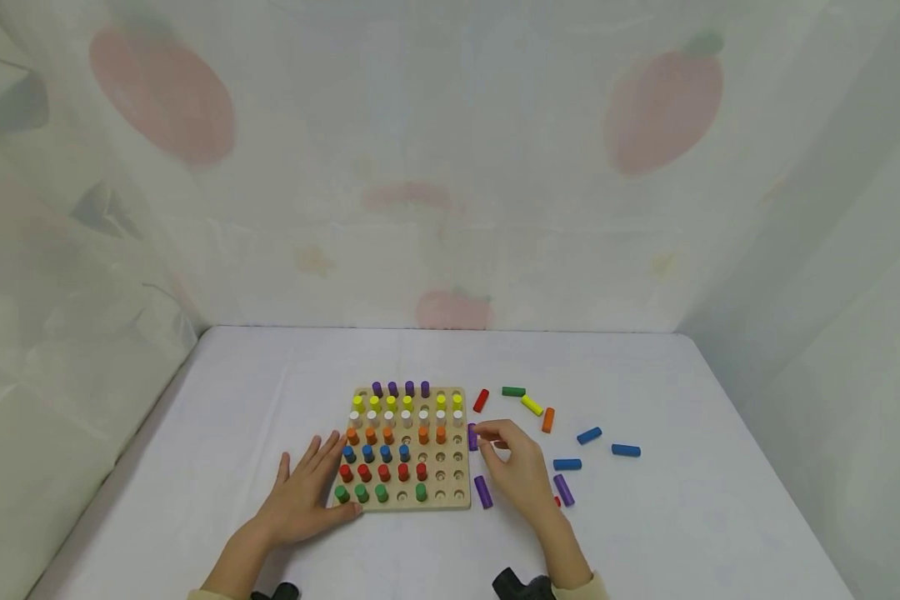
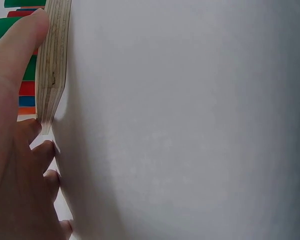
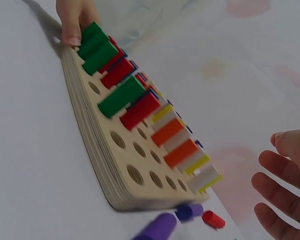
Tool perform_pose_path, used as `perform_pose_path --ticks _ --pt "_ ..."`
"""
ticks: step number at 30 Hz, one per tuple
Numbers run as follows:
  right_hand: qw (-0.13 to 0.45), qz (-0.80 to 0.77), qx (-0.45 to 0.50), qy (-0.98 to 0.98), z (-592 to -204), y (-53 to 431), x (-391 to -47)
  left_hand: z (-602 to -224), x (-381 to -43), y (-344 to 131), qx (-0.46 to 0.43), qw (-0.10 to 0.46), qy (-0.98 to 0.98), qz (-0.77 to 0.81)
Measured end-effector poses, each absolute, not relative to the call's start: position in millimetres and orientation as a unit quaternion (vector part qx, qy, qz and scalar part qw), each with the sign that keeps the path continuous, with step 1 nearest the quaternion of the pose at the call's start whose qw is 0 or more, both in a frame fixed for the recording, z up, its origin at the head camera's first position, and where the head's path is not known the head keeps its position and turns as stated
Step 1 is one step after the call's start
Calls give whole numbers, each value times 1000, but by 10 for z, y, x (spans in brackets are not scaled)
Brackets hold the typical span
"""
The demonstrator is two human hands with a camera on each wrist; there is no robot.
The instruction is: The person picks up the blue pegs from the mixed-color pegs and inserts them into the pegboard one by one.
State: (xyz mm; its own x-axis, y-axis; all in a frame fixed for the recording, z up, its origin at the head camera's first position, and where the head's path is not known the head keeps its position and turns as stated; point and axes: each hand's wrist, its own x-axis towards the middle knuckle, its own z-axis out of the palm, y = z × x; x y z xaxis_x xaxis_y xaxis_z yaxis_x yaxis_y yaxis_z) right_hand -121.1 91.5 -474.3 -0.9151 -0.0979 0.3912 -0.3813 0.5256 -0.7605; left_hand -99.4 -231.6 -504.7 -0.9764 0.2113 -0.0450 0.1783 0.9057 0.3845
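Note:
A wooden pegboard (image 1: 440, 492) lies on the table, with rows of coloured pegs standing upright in many of its holes. My left hand (image 1: 300, 500) rests against its near left corner, fingers spread along the left side and thumb (image 2: 32, 30) at the front edge. Just right of the board, my right hand (image 1: 521, 471) hovers with thumb and forefinger near a lying purple peg (image 1: 472, 437). The right wrist view shows space between those fingers (image 3: 277, 172) and the purple peg (image 3: 185, 212), with nothing held. Another purple peg (image 1: 483, 492) lies nearer the front.
Loose pegs lie right of the board: a red peg (image 1: 481, 400), green peg (image 1: 513, 391), yellow peg (image 1: 532, 405), orange peg (image 1: 548, 419), several blue pegs (image 1: 567, 464) and a purple peg (image 1: 564, 490). A red peg (image 1: 557, 502) is partly hidden by the right wrist.

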Motion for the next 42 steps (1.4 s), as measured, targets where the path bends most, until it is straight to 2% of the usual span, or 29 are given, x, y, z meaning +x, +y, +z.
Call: perform_pose_path --ticks 9,27,42 --pt "160 455 78 -873 -4774 1171 -1198 -5027 -991 -2307 101 41 975 192" --pt "190 412 21 -891 -4906 1732 -1146 -5043 -999 -2316 99 45 976 189" --pt "104 362 -15 -926 -5032 1989 -1113 -5023 -995 -2301 100 40 975 192"
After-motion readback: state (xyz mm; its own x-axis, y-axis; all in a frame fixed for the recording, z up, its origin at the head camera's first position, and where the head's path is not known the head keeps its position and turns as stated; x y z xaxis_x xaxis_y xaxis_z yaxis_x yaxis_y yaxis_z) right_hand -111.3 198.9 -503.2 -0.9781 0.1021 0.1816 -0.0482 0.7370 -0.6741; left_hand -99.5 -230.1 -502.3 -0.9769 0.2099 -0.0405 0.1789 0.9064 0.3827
